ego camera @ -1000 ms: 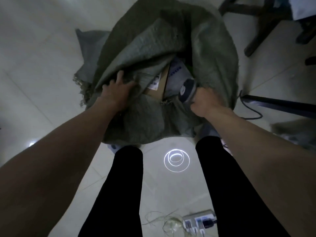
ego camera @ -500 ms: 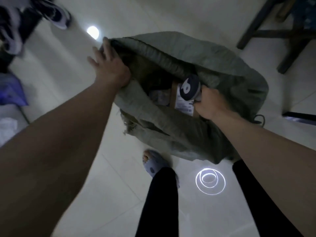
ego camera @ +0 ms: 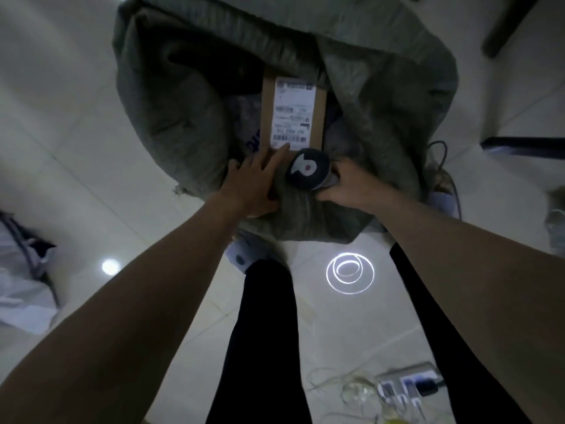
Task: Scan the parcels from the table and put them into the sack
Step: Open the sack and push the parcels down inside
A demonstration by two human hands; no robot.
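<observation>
A grey-green woven sack (ego camera: 189, 123) stands open on the tiled floor in front of my legs. Inside it lies a brown cardboard parcel (ego camera: 321, 111), its white label with barcodes facing up. Another pale parcel with blue print (ego camera: 244, 117) shows beside it. My left hand (ego camera: 253, 185) rests at the sack's near rim, fingers stretched forward and touching the cardboard parcel's near end. My right hand (ego camera: 351, 188) grips a dark handheld scanner (ego camera: 307, 171), whose round head with a white logo sits just right of my left fingertips at the parcel's near edge.
A power strip with plugs and loose cables (ego camera: 406, 384) lies on the floor at lower right. Dark furniture legs (ego camera: 504, 26) stand at upper right, a dark bar (ego camera: 519, 146) at right. Pale bags (ego camera: 21, 270) lie at left. A slipper (ego camera: 244, 255) peeks below the sack.
My left hand left the sack's far left rim and came to the near rim, onto the cardboard parcel. The parcel's label now faces up. My right hand kept the scanner.
</observation>
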